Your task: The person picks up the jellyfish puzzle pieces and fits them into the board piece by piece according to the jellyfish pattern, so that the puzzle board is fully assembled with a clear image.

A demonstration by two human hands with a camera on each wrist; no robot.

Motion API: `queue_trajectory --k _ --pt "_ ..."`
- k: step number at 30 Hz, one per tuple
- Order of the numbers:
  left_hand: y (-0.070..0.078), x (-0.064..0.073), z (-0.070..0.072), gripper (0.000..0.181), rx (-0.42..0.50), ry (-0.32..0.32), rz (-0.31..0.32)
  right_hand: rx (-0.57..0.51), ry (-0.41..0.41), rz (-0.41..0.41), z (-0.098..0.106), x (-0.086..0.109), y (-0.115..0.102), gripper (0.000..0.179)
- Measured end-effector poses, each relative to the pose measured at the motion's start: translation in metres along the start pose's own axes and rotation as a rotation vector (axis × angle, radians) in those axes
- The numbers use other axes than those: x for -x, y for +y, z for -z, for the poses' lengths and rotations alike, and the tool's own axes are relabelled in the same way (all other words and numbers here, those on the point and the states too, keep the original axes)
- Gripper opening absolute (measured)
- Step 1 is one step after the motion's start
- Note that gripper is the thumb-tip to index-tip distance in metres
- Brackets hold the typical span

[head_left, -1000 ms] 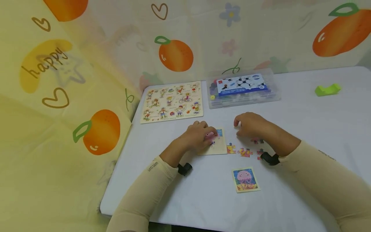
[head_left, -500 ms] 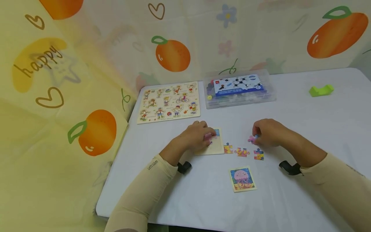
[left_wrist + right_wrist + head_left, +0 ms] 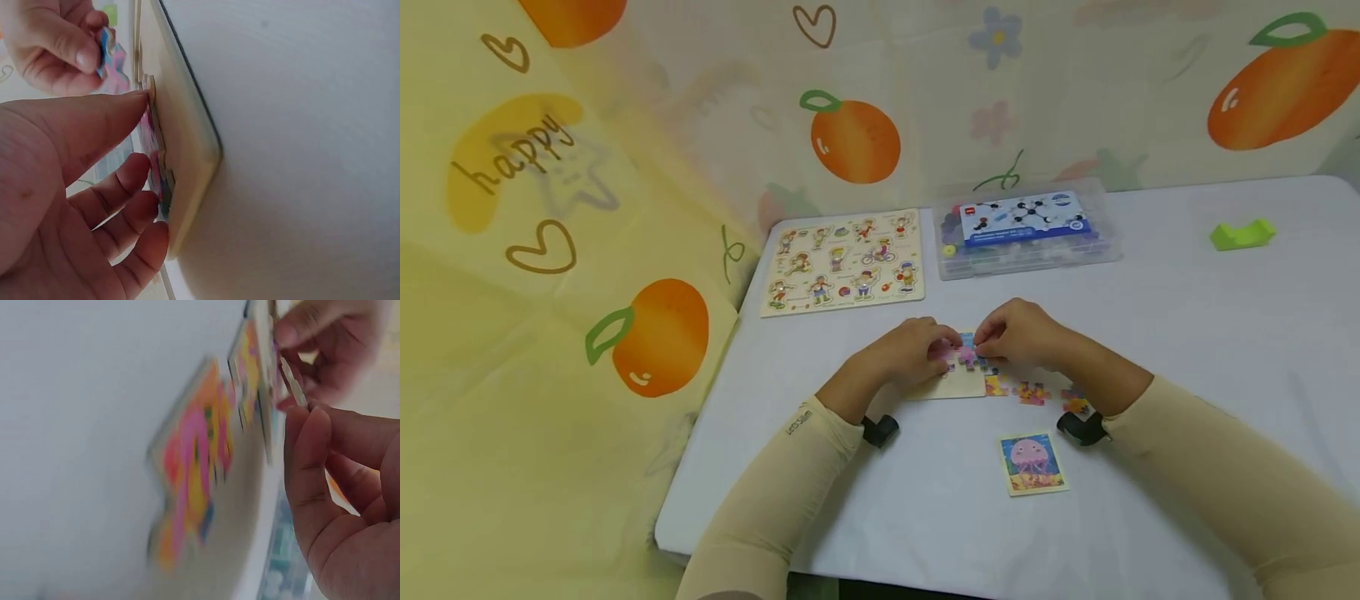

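My right hand (image 3: 1026, 333) pinches a pink-and-blue jigsaw piece (image 3: 115, 70) between thumb and fingers, at the right side of a small pale wooden puzzle board (image 3: 951, 387). In the right wrist view that piece shows edge-on, apart from the table. Over the board's left part lies my left hand (image 3: 912, 350), its thumb and fingertips touching several placed jigsaw pieces (image 3: 164, 187). Those pieces are partly hidden by the fingers. Loose yellow-and-pink jigsaw pieces (image 3: 1032, 393) lie on the table to the right of the board, one beside its edge.
A jellyfish picture card (image 3: 1033, 464) lies nearer the front. Behind the hands are a wooden board with printed figures (image 3: 842, 262) and a clear plastic case (image 3: 1030, 229) with a blue-and-white label. A lime-green curved piece (image 3: 1243, 235) sits at the far right.
My right hand reached right, picked up a pink-and-blue jigsaw piece from the table, and brought it left to the board. The left hand has stayed over the board.
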State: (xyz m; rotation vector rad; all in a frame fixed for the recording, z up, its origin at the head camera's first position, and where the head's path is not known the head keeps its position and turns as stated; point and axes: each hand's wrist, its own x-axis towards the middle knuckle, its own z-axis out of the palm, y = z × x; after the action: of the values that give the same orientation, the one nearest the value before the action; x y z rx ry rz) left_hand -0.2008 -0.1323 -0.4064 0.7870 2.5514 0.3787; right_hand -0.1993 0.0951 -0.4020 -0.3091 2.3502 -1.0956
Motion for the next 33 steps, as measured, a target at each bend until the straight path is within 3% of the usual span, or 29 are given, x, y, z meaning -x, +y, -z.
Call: queue_trajectory --k 7,19,22,29,33 --pt "0.002 -0.004 0.001 0.032 0.040 0.007 -0.001 0.030 -0.001 0.002 -0.012 -0.011 -0.009 0.008" --pt "0.007 -0.009 0.002 0.025 0.064 0.010 0.066 0.281 0.068 -0.007 -0.010 -0.012 -0.013 0.010" --pt "0.008 -0.009 0.002 0.026 0.064 0.014 0.065 0.343 0.061 0.000 -0.009 -0.005 -0.012 0.011" --pt "0.011 -0.008 0.000 0.026 0.032 0.023 0.062 0.441 -0.054 0.006 -0.007 0.027 -0.003 0.018" --pt "0.011 -0.006 -0.001 0.026 -0.020 0.032 0.068 0.454 -0.030 0.064 -0.014 0.036 0.002 0.015"
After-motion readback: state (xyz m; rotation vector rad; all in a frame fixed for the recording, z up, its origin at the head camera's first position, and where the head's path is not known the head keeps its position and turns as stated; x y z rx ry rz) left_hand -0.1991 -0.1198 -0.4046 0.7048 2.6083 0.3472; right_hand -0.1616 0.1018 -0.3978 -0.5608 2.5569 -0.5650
